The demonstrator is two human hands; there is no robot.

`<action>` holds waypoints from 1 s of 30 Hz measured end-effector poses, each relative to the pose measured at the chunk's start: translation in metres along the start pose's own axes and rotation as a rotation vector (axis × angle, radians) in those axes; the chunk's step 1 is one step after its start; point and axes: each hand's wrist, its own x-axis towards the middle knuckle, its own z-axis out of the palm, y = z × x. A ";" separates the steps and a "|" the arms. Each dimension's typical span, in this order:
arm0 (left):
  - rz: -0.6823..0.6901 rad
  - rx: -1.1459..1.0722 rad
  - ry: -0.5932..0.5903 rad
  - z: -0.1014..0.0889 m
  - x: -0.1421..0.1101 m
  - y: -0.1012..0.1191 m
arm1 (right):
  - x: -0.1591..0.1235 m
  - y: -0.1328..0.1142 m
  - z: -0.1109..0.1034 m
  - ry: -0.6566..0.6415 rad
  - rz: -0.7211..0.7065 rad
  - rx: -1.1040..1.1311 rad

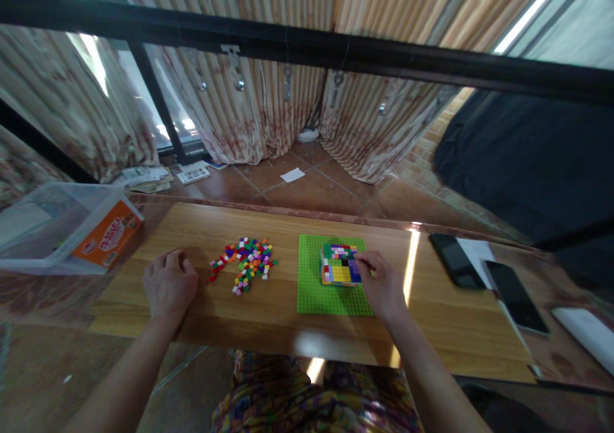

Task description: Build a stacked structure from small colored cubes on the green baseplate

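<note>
My right hand (381, 283) reaches over the right side of a low, square, multicoloured brick build (341, 273). Its thumb and forefinger are pinched together at the build's top right edge; whatever is between them is too small to make out. The build stands on a bright green studded baseplate (309, 286), with several colours of bricks on its top and a yellow patch near the front. On the left of the table, my left hand (170, 283) rests with its fingers curled in, its fingertips partly hidden. Between the hands lies a loose spread of small coloured bricks (252, 257).
The wooden table (273, 337) carries a dark phone (458, 260) at the right, with white paper and a second phone (515, 295) beyond it. A clear plastic bin (57, 228) with an orange label stands at the left. A black rail (307, 39) crosses ahead, before curtains.
</note>
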 end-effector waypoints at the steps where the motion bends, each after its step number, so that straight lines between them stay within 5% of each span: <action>1: 0.000 -0.003 0.002 0.000 0.000 0.000 | 0.001 0.000 0.000 -0.001 -0.014 -0.014; 18: -0.045 -0.001 -0.018 -0.001 -0.001 0.002 | 0.013 -0.011 0.006 -0.071 -0.152 -0.104; 30: -0.081 -0.032 -0.033 -0.002 -0.002 0.005 | 0.005 -0.003 -0.001 -0.005 -0.045 -0.047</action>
